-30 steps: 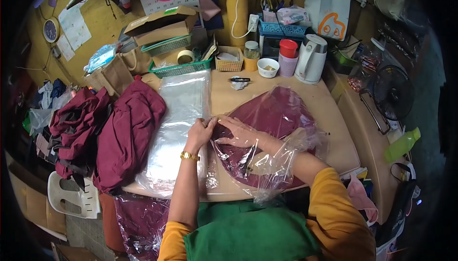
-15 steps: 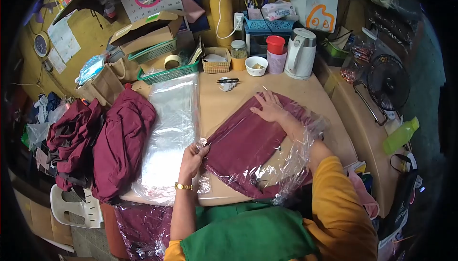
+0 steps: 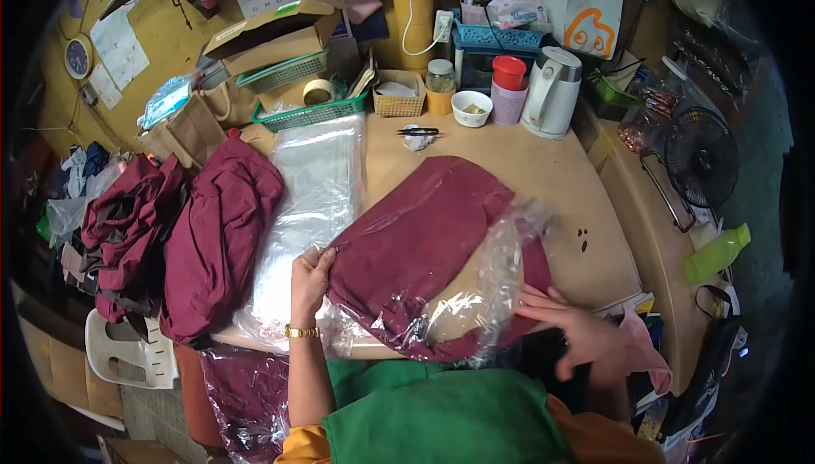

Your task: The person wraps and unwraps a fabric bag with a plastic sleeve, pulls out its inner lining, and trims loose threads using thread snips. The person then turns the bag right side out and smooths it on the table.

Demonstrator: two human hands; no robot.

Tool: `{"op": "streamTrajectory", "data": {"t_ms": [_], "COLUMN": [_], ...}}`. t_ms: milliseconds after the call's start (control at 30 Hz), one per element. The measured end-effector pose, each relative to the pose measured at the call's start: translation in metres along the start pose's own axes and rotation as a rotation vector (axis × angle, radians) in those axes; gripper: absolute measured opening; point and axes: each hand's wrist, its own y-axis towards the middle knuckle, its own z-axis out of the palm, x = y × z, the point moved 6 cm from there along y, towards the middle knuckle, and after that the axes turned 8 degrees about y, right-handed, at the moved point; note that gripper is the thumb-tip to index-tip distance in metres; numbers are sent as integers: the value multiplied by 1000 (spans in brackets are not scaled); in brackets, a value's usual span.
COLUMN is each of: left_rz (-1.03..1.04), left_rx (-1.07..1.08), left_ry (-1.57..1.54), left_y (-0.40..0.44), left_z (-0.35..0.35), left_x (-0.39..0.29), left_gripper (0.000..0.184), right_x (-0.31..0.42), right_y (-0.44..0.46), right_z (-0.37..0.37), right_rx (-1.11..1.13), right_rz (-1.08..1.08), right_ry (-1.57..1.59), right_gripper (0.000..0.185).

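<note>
**Left hand (image 3: 311,281) grips bagged maroon garment (image 3: 424,218)**

On the table (image 3: 594,184), a clear bag (image 3: 501,269) encloses the folded garment, its left corner pinched between thumb and fingers. The right hand (image 3: 581,331), blurred, spreads its fingers by the bag's crumpled right end; contact is unclear. To the left lie clear sleeves (image 3: 314,184) and a maroon bundle (image 3: 222,235); a kettle (image 3: 548,99) stands behind.
</note>
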Motion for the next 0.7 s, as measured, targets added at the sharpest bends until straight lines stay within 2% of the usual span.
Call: {"op": "streamTrajectory", "data": {"t_ms": [33,67,100,133,167,200,233,267,333,367,433,467,500,567,600,633,667,700], "left_rz": [-11,-18,20,58,83,133,256,285,230,325,276,312,109,-178,-163,-284,-294,-300], "left_rx": [-31,-32,-67,-101,-161,-279,-371,-442,-541,-651,-621,-584,-584,-498,-532,-288,-272,-251], "left_ry": [-9,-5,-58,-113,-77,19,100,61,-225,-259,-243,106,19,75,55,78,64,52], "left_y": [0,1,8,14,21,16,8,-2,-35,-50,-81,-96,-122,-153,-168,-174,-182,-185], "left_z": [-5,-5,-6,-6,-21,-41,-66,-95,-134,-141,-159,-193,-164,-153,-145,-133,-129,-124], "left_x": [5,5,0,-6,-8,-32,-57,-68,-85,-94,-66,-11,-21,38,56,43,36,33], "left_gripper": [19,19,19,18,16,16,16,16,14,14,15,17,21,25,30,35,34,33], "right_x": [-3,2,-4,-6,-12,-22,-32,0,19,14,-15,-38,-67,-145,-166,-185,-195,-157], "right_y": [18,42,67,92,119,138,156,164,164,162,141,133,123,98,89,79,78,82], "right_z": [17,29,34,32,16,-2,-19,-42,-79,-82,-102,-103,-102,-93,-80,-64,-56,-48], "right_rx": [-103,-250,-383,-386,-359,-501,-612,-636,-836,-828,-1024,-1070,-1117,-987,-984,-986,-982,-833], "right_rz": [74,104,87,9,233,84,-91,-315,-409,-408,-284,-199,-114,197,202,235,262,313], "right_ry": [-51,-120,-126,-314,-96,107,293,589,863,868,741,782,823,664,664,697,724,573], "right_gripper": [105,89,60,30,24,18,17,19,18,18,18,18,17,25,25,27,33,40]}}
